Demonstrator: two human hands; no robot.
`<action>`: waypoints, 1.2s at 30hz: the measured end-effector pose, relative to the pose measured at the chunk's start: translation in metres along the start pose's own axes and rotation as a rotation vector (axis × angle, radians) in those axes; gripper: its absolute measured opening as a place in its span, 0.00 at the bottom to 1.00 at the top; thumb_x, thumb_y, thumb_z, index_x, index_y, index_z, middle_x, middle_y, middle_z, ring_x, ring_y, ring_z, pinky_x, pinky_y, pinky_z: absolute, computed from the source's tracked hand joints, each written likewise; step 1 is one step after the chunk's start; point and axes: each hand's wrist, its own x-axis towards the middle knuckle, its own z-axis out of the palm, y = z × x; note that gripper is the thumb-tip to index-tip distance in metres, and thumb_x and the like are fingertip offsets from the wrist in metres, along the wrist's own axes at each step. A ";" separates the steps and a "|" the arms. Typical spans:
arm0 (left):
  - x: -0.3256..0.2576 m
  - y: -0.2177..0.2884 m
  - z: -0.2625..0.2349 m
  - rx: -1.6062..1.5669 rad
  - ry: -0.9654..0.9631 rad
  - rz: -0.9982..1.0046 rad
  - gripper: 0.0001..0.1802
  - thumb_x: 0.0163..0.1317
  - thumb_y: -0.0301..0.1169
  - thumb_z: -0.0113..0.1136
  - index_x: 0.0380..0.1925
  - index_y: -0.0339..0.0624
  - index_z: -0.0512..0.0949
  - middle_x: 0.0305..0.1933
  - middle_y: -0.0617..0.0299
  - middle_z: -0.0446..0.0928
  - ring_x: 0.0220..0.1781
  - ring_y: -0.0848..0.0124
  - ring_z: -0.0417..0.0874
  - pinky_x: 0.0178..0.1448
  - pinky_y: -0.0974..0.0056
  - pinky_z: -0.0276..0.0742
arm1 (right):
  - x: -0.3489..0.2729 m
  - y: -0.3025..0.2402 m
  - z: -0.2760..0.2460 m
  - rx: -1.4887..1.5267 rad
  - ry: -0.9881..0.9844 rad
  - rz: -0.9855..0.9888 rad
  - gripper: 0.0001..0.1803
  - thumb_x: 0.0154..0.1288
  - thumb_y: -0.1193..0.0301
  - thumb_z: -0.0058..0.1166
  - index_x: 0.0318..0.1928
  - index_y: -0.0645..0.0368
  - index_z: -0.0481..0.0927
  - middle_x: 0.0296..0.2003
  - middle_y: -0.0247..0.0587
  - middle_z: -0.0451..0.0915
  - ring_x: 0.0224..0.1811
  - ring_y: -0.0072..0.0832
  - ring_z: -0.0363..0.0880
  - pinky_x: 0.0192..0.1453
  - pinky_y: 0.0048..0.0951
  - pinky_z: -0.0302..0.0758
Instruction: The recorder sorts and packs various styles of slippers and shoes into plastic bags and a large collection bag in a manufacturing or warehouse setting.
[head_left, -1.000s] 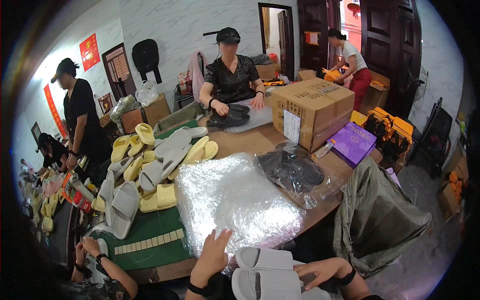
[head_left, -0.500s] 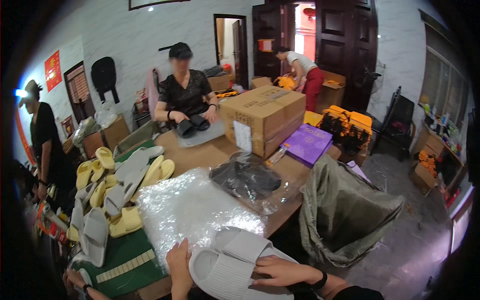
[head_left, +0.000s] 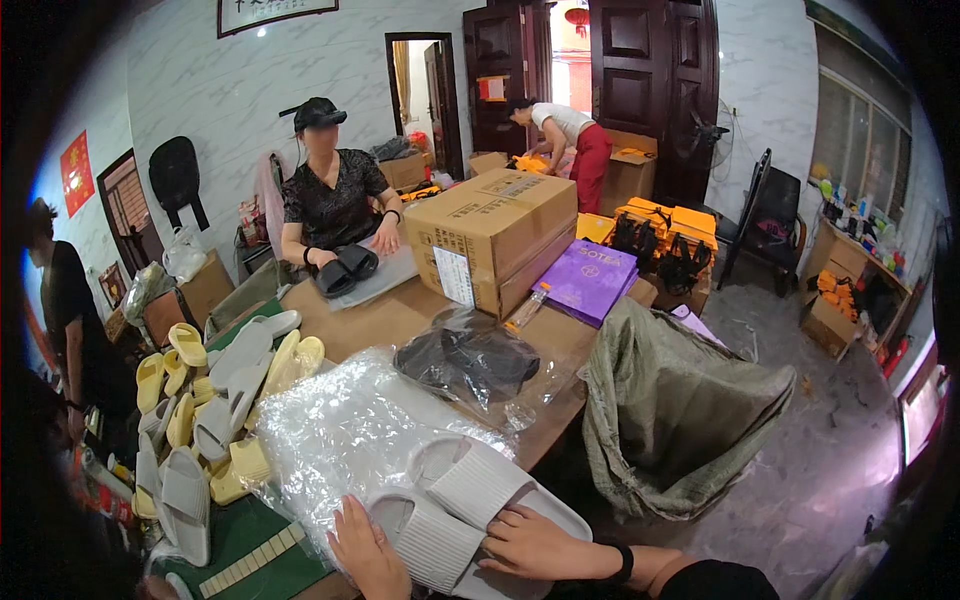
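Two pale grey slide slippers lie side by side at the near edge of the table, on top of a stack of clear plastic bags. My left hand rests on the near end of the left slipper, fingers spread. My right hand, with a dark band on its wrist, lies on the right slipper with its fingers curled over the strap. Just beyond the slippers, a pair of black slippers in a clear bag sits on the brown tabletop.
Yellow and grey slippers are heaped at the table's left. A big cardboard box and a purple flat box stand farther back. An open green-grey sack hangs right of the table. A seated person opposite handles black slippers; others work nearby.
My view has swung right and tilted. The pair of grey slippers now lies farther onto the plastic bags, with both my hands still on them.
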 end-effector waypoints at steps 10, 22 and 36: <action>0.011 0.003 -0.006 -0.015 -0.180 -0.104 0.28 0.69 0.38 0.32 0.65 0.34 0.55 0.69 0.42 0.53 0.71 0.42 0.48 0.70 0.41 0.36 | -0.008 -0.006 0.020 -0.024 -0.015 -0.029 0.15 0.60 0.60 0.54 0.40 0.57 0.75 0.39 0.40 0.74 0.50 0.37 0.71 0.57 0.37 0.66; 0.000 -0.004 0.008 -0.045 -0.186 -0.006 0.28 0.66 0.34 0.43 0.65 0.36 0.58 0.69 0.41 0.53 0.70 0.39 0.50 0.69 0.38 0.41 | -0.021 -0.011 0.029 -0.030 -0.086 0.037 0.14 0.59 0.60 0.54 0.41 0.55 0.74 0.40 0.39 0.73 0.51 0.36 0.70 0.59 0.40 0.63; -0.019 0.032 0.006 0.066 -0.101 0.462 0.28 0.63 0.34 0.49 0.64 0.46 0.62 0.67 0.45 0.58 0.68 0.38 0.54 0.67 0.36 0.46 | 0.012 -0.002 0.040 -0.152 0.089 0.188 0.15 0.58 0.60 0.53 0.42 0.55 0.75 0.43 0.42 0.73 0.50 0.40 0.69 0.58 0.48 0.62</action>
